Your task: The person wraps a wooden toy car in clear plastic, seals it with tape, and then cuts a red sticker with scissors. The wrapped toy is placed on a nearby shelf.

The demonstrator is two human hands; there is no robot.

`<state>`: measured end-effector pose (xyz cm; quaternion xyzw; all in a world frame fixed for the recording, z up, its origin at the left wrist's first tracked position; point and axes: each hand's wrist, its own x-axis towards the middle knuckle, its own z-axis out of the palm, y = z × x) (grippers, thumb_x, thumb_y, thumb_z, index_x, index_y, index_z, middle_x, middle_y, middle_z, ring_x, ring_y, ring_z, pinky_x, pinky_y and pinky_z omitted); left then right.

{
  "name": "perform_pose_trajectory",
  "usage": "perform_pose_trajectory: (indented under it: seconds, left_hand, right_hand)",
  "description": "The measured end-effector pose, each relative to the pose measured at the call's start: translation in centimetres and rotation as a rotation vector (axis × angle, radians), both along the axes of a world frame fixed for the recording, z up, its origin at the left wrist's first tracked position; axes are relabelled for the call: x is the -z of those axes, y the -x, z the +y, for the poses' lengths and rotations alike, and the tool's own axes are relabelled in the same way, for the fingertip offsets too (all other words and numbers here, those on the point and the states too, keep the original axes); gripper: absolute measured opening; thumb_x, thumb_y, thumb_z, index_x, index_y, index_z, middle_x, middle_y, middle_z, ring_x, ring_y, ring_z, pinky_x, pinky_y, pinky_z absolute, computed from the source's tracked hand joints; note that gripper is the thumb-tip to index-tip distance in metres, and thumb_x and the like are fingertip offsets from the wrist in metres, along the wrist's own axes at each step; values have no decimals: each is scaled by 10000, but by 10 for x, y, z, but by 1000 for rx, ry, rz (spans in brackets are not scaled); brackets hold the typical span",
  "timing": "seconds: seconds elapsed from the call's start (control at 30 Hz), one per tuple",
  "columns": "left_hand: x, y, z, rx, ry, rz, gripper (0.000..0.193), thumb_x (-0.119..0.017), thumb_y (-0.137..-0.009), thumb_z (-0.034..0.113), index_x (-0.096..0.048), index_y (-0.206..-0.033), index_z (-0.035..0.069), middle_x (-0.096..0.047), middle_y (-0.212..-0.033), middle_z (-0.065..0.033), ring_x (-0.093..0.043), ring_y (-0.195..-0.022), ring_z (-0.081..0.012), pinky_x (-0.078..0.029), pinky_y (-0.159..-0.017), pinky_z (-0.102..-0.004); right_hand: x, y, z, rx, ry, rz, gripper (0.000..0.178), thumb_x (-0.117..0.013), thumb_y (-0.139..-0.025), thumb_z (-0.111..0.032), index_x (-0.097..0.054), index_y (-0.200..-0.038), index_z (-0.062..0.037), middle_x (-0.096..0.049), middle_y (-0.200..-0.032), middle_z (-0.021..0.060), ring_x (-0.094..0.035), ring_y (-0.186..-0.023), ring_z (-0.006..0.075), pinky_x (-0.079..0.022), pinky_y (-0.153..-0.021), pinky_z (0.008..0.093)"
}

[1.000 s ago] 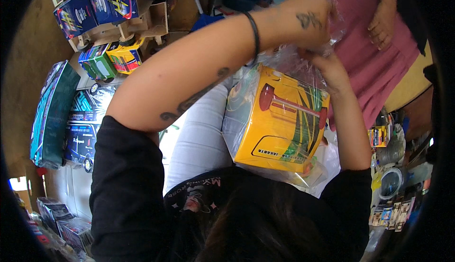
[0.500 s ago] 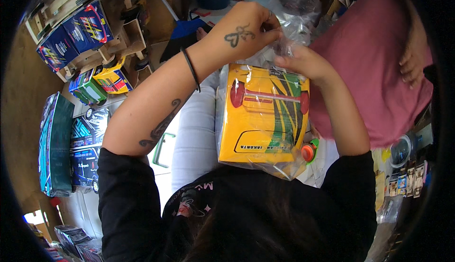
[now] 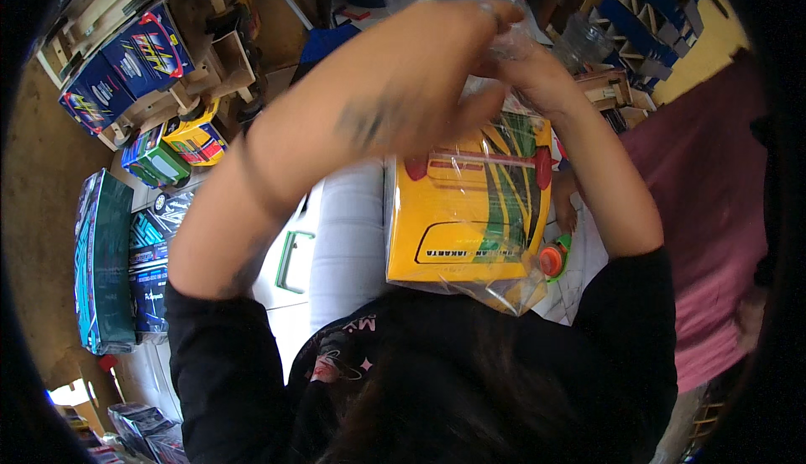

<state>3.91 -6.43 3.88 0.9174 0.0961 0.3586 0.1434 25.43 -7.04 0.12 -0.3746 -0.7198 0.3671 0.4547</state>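
A yellow boxy toy bus [image 3: 457,212] with green stripes and red lamp shapes rests on my lap inside a clear plastic bag [image 3: 516,296]. The bag's gathered upper end is between my hands, beyond the bus. My right hand [image 3: 537,73] pinches the gathered plastic with bent fingers. Over the far left part of the bus, my left hand [image 3: 428,78] is smeared by motion. Its thumb points toward the right hand, and its fingertips are near the bag's neck. Whether they grip the plastic does not show. My left hand covers part of the bus's far end.
Wooden toy frames and printed toy trucks [image 3: 151,52] stand at the left, above wrapped dark boxes [image 3: 105,262]. A small orange and green tool [image 3: 552,260] lies right of the bus. A person in a pink garment [image 3: 705,212] is close on the right. Blue-and-wood pieces [image 3: 646,19] stand behind.
My left hand has swung nearer and lower over the bus, and blurs. My right hand has moved slightly away from me. The person in pink has shifted right and nearer, uncovering the blue-and-wood pieces.
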Motion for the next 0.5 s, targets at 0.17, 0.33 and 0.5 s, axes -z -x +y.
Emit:
perform_pose_trajectory:
  seconds: [0.17,0.33,0.5]
  left_hand:
    - [38,62,-76,15,-158,319,877,-768,-639,334,-371,-1380,82,-353,-1435,-182,-307,-1350,-348,-183,-1072,-600]
    - [99,27,-103,-273,-398,164,563,-492,-854,204,-347,-1392,120,-319,-1461,-171,-303,-1363,-322,-121,-1066,-625]
    - [119,27,-97,-300,-288,-61,566,-534,-831,147,-372,-1373,172,-259,-1471,-228,-264,-1368,-385,-37,-1051,-643]
  right_hand:
    - [-9,3,-6,36,-94,-167,208,-656,-845,-215,-706,-989,-75,-695,-948,46,-619,-955,146,-437,-913,289]
    - [-25,12,-21,-5,-162,-238,210,-614,-883,-203,-696,-1003,-51,-696,-963,57,-624,-940,134,-455,-888,289]
    - [-17,20,-66,-12,-154,-185,187,-565,-914,-161,-689,-956,-28,-698,-950,68,-663,-863,168,-494,-864,330]
